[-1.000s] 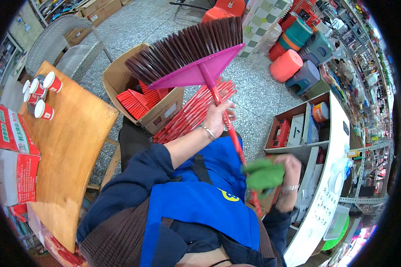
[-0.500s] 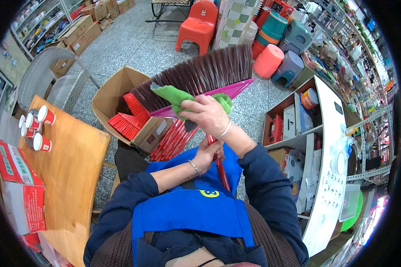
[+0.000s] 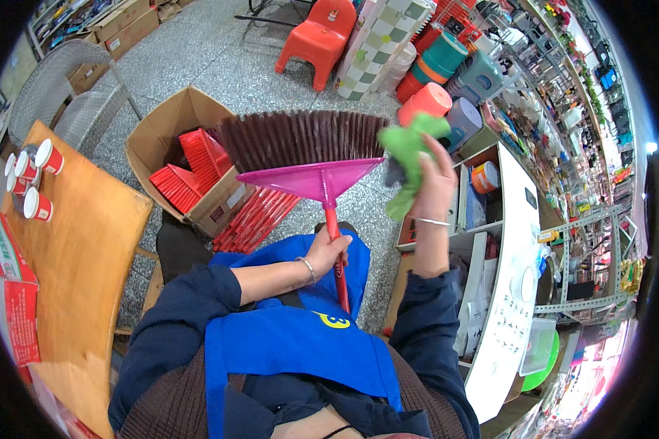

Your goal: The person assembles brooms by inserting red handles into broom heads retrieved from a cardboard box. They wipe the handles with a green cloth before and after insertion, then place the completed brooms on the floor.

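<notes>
Head view: left hand (image 3: 328, 252) clenched on the broom (image 3: 311, 157) handle, its head raised over the floor—light, stiff, top-heavy; right hand (image 3: 433, 183) fingers grasp a soft green cloth (image 3: 408, 150).

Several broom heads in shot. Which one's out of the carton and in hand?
The pink broom head with dark bristles fanned upward; the left hand grips its red handle. The other red heads sit packed in the cardboard box.
</notes>
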